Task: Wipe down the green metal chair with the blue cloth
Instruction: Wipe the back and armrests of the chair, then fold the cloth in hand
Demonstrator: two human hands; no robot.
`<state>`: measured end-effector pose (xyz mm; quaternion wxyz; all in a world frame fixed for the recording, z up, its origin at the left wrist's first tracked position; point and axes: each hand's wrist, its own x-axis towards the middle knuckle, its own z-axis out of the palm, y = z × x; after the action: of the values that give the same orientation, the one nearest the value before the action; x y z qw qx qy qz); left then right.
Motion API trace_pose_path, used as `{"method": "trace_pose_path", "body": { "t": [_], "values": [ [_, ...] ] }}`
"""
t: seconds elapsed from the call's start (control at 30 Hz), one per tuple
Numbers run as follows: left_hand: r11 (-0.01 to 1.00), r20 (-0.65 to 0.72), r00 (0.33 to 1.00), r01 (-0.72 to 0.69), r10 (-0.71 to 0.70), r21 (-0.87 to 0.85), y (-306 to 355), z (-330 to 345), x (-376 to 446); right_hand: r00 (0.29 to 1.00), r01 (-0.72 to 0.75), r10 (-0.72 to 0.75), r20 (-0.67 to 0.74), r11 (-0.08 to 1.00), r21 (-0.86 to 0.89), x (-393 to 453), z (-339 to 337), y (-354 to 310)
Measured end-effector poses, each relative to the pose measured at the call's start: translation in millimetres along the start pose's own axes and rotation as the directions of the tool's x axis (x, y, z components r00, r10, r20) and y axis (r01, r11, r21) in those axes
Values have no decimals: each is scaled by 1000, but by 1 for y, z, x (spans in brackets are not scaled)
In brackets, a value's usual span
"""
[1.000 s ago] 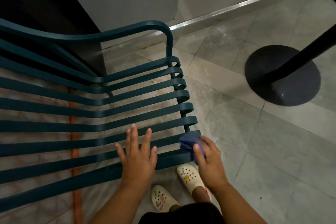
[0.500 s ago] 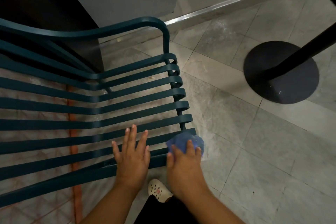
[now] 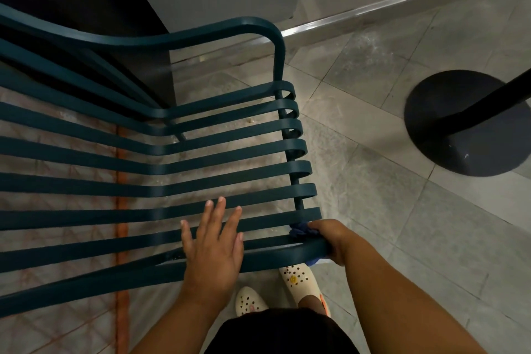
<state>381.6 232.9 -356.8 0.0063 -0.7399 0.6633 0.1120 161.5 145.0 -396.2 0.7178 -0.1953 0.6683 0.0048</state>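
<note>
Right grip (image 3: 333, 241) clamped on blue cloth (image 3: 300, 230), wrapped round corner end of nearest slat of green metal chair (image 3: 161, 178); left grip (image 3: 214, 244) flat, fingers apart, pressing near slats; risk: cloth mostly hidden in fist, could bunch or snag on curled slat ends, skip underside; chair could shift if left lets go; versus half second ago: right grip was flat atop cloth, now curled round slat end.

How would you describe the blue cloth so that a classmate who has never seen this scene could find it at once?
Start at the green metal chair with long slats. Follow the nearest slat to its right end, where the right hand grips it. The blue cloth is the crumpled fabric bunched under those fingers, the only soft blue thing against the hard metal.
</note>
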Motion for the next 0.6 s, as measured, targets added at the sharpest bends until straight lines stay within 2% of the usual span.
{"method": "trace_pose_path", "body": {
  "t": [0.1,0.27,0.33,0.37,0.4,0.43,0.47,0.5,0.53,0.57,0.6],
  "values": [
    [1000,41,999,9,-8,-25,0,-3,-1,1000,11,-11,-5,998,-59,-14,-1,-4],
    [992,233,967,117,-104,-43,13,-29,6,993,98,-73,93,950,-295,-76,-17,-24],
    [968,258,958,172,-121,-184,21,-48,6,981,135,-91,171,954,-268,-109,-30,-38],
    [939,267,956,196,-120,-282,26,-63,7,966,160,-118,229,971,-176,-122,-36,-43],
    [889,280,953,226,-116,-398,30,-78,8,938,183,-158,307,982,-54,-135,-40,-49],
    [797,315,942,274,-111,-538,33,-94,10,890,206,-221,399,975,79,-150,-40,-56],
    [648,385,918,351,-96,-676,37,-113,13,822,206,-289,490,954,216,-164,-37,-61],
    [449,464,885,433,-46,-781,41,-132,15,748,180,-353,562,923,341,-178,-33,-65],
    [269,517,855,490,38,-829,42,-149,16,679,155,-410,608,891,428,-190,-26,-68],
    [157,530,839,511,119,-845,41,-166,17,611,161,-471,636,861,483,-199,-20,-71],
    [106,521,836,510,171,-853,38,-182,17,561,199,-523,642,838,509,-208,-15,-72]
  ]
}}
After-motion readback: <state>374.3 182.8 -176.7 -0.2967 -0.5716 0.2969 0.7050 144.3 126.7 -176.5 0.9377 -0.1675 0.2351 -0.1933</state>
